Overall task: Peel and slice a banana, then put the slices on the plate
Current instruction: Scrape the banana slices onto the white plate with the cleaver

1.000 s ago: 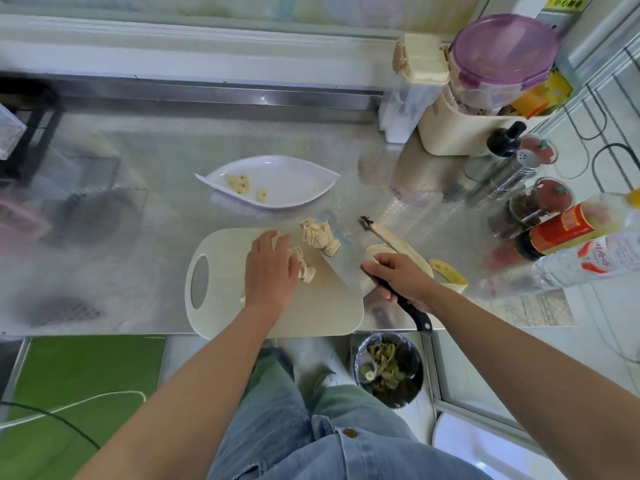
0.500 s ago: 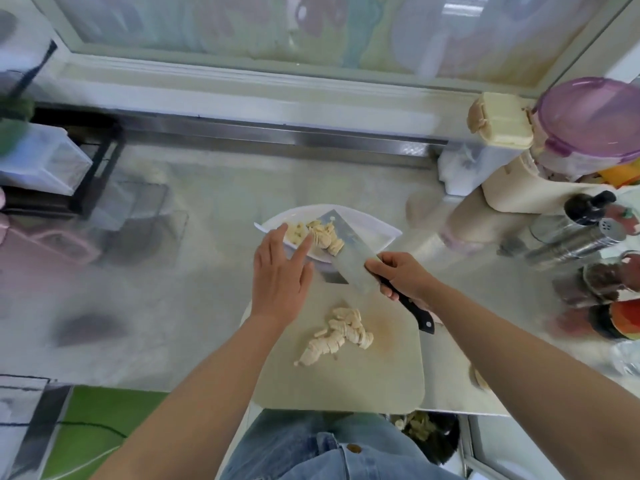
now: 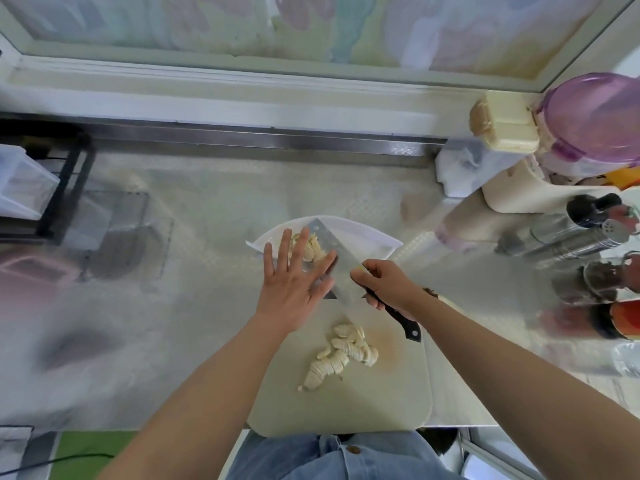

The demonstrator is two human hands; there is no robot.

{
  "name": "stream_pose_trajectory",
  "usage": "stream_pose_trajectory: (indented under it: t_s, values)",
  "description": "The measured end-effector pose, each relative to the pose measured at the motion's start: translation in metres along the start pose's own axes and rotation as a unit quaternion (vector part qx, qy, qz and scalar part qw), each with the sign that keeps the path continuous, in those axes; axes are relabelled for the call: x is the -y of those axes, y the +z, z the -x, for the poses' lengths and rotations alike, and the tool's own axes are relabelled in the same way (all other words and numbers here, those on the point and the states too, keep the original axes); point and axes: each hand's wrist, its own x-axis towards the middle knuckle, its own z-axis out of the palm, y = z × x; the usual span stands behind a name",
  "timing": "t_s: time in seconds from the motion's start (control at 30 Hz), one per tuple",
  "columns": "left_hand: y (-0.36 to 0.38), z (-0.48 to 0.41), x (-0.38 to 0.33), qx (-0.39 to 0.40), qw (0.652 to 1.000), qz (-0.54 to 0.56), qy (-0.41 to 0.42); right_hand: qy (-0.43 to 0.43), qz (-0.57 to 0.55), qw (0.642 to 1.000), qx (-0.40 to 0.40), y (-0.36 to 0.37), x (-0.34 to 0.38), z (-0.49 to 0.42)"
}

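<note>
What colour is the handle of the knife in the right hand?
Black. The knife handle shows best in the head view, below the right hand.

Bare-armed, dressed in faded blue.
Left hand [image 3: 291,289] and right hand [image 3: 384,285] bare, uncovered to the elbow and beyond; light-blue denim jeans [image 3: 304,460] with stitched seams and a round tan button [image 3: 352,448] at the waistband.

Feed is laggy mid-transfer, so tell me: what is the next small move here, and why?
Probably sweep the left hand, fingers straight, across the cleaver to push its banana slices onto the white plate. The right hand holds the blade over the plate with slices on it; another pile waits on the cutting board.
</note>
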Motion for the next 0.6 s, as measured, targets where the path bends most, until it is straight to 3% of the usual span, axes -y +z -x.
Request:
stream_pose_trajectory:
  t_s: [0.37,0.6]
  values:
    - [0.000,-0.004,-0.012,0.092,0.990,0.036,-0.102,0.003,0.032,0.999,0.014,-0.019,-0.005,0.002]
    - [-0.001,-0.005,-0.011,0.087,0.986,0.042,-0.136,0.004,0.023,1.000,-0.004,-0.040,-0.010,0.017]
